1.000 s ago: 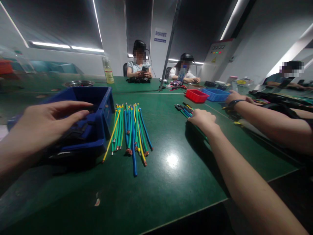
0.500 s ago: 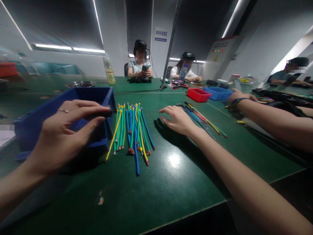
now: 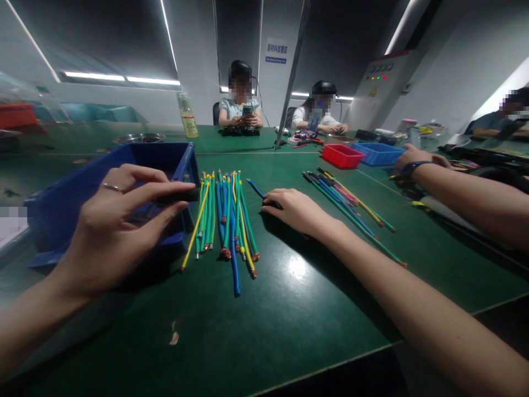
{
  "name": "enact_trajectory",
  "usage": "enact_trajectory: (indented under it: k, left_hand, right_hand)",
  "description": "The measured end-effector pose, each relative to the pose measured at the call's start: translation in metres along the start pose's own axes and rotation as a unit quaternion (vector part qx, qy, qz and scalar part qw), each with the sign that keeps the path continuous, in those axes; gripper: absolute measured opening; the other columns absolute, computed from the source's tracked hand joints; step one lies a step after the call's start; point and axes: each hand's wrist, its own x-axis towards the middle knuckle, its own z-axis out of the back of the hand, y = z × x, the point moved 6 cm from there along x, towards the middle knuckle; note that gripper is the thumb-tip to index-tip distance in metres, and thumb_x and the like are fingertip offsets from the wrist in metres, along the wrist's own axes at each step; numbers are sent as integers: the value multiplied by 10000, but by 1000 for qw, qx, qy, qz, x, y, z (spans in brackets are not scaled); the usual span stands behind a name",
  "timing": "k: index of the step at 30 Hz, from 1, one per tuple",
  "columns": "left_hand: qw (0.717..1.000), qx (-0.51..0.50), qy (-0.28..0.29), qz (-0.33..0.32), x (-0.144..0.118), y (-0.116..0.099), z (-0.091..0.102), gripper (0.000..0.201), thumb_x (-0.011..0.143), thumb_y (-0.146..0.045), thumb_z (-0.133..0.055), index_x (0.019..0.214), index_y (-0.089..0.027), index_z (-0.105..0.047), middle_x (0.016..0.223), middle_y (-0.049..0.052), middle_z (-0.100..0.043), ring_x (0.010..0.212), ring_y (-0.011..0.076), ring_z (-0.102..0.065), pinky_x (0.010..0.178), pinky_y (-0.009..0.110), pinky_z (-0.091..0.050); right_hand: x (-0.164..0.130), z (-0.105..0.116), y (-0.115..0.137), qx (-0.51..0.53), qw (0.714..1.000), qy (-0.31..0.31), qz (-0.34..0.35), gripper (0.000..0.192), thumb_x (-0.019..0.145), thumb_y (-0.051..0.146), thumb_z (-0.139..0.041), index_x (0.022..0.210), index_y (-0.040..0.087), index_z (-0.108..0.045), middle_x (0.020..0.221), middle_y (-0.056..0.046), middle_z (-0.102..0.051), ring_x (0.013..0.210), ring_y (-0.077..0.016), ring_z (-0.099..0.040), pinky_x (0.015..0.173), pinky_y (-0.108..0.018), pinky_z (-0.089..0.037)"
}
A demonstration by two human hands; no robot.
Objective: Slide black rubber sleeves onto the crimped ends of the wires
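Green table (image 3: 314, 309): bare surface in front, near edge runs diagonally bottom right. Blue bin (image 3: 103, 182) sits left, tilted. Wire bundle (image 3: 225, 215), green/yellow/blue, lies fanned just right of the bin. Second wire pile (image 3: 347, 201) is further right, apart from the bundle. Left hand (image 3: 119, 226) is over the bin, thumb and fingers pinching a small dark part (image 3: 177, 194). Right hand (image 3: 295, 209) lies flat between the piles, fingers closed on a single blue wire (image 3: 256, 188).
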Motion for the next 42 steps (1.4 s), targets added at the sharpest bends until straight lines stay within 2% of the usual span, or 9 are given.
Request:
enact_trajectory:
  k: [3,7,12,17,22,26,31,37,42]
  left_hand:
    - [1000,3,-1,-4,-1,-1,0,263,851,-331,-585,1106,-295,-638,1030,17,-564,955,207,-559,873,364,-442]
    - [999,25,6,-26,-3,-1,-1,293,842,-323,-603,1133,-318,-630,1021,20,-562,963,217,-546,848,359,-442]
    - [988,113,11,-101,-9,-10,-4,324,850,-292,-574,1170,-301,-621,1021,69,-586,930,279,-536,814,433,-429]
    - [982,135,-17,-129,-11,-16,-1,328,835,-251,-600,1161,-272,-624,1017,99,-602,953,305,-538,816,468,-422]
    - [982,127,-31,-139,-9,-18,1,332,802,-219,-654,1132,-183,-648,978,116,-606,907,281,-542,786,435,-445]
    - [982,122,-35,-139,-7,-18,1,329,793,-209,-668,1118,-167,-652,961,108,-606,885,261,-542,785,423,-448]
    - [979,128,-28,-158,-8,-18,-1,337,784,-200,-679,1119,-182,-649,967,99,-599,881,253,-524,766,417,-451]
    - [980,130,-25,-147,-9,-16,-1,349,799,-212,-667,1145,-200,-631,989,87,-592,911,242,-520,798,419,-454]
    - [980,132,-26,-149,-9,-17,-2,336,801,-217,-667,1135,-208,-633,982,75,-594,909,231,-518,807,410,-452]
  right_hand:
    - [-2,4,-10,-41,998,-15,-50,283,917,336,-498,1091,167,-645,1033,-104,-677,986,-243,-617,825,-320,-456]
    - [-4,3,-14,-67,997,-11,-48,356,929,294,-467,1259,194,-557,1170,-94,-628,1084,-223,-570,885,-296,-424]
    - [-5,4,-10,-93,995,-6,-39,233,930,282,-457,990,185,-660,1056,-74,-653,1026,-205,-570,851,-270,-418]
    - [-9,6,-14,-122,989,-29,-84,258,925,332,-484,1058,157,-619,1067,-100,-636,1027,-237,-552,790,-292,-419]
    - [-9,4,-16,-137,983,-15,-119,213,907,266,-472,859,162,-652,931,-93,-657,866,-214,-607,659,-276,-390]
    - [-11,8,-9,-143,982,-17,-121,179,887,220,-476,864,169,-646,920,-77,-672,852,-205,-622,656,-275,-374]
    - [-13,10,1,-149,982,-8,-113,258,924,352,-469,961,168,-646,952,-83,-685,869,-233,-638,638,-287,-378]
    - [-17,10,14,-172,978,-3,-116,208,890,175,-452,827,132,-646,847,-117,-683,811,-252,-649,596,-297,-352]
    - [-21,12,32,-174,978,-17,-113,193,888,148,-438,914,119,-627,801,-119,-675,741,-240,-648,538,-299,-311]
